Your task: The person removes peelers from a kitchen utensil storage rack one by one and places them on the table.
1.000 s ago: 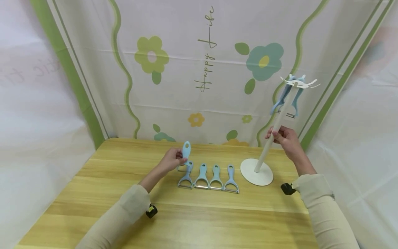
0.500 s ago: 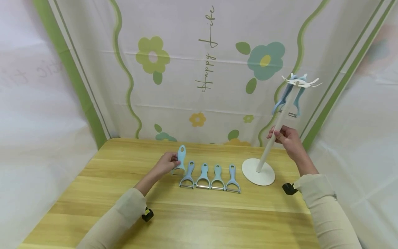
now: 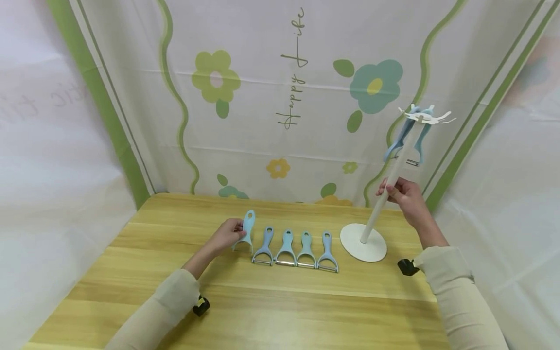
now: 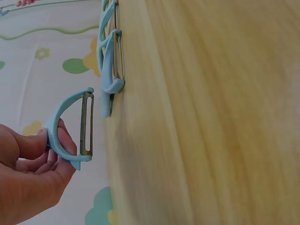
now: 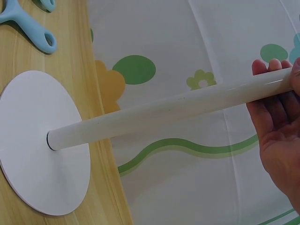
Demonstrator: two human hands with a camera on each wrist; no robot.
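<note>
My left hand (image 3: pixel 226 234) pinches a light blue Y-shaped peeler (image 3: pixel 248 223) at its handle, just left of a row of peelers. In the left wrist view the held peeler's metal blade (image 4: pixel 86 124) faces the wooden table, with thumb and fingers on either side of its neck. My right hand (image 3: pixel 404 197) grips the white pole (image 3: pixel 389 182) of a stand whose round base (image 3: pixel 363 242) sits on the table. At the stand's top, white hooks (image 3: pixel 426 116) carry blue and teal peelers (image 3: pixel 398 143). The right wrist view shows fingers and thumb around the pole (image 5: pixel 178 110).
Several peelers lie side by side on the wooden table (image 3: pixel 245 306), from a blue peeler (image 3: pixel 264 245) at the left to another blue peeler (image 3: pixel 327 250) near the stand's base. Behind the table's far edge hangs a flower-printed curtain (image 3: pixel 271 136).
My left hand has moved left and down with the light blue peeler, from over the row's leftmost peeler to beside it. The right hand stays on the pole.
</note>
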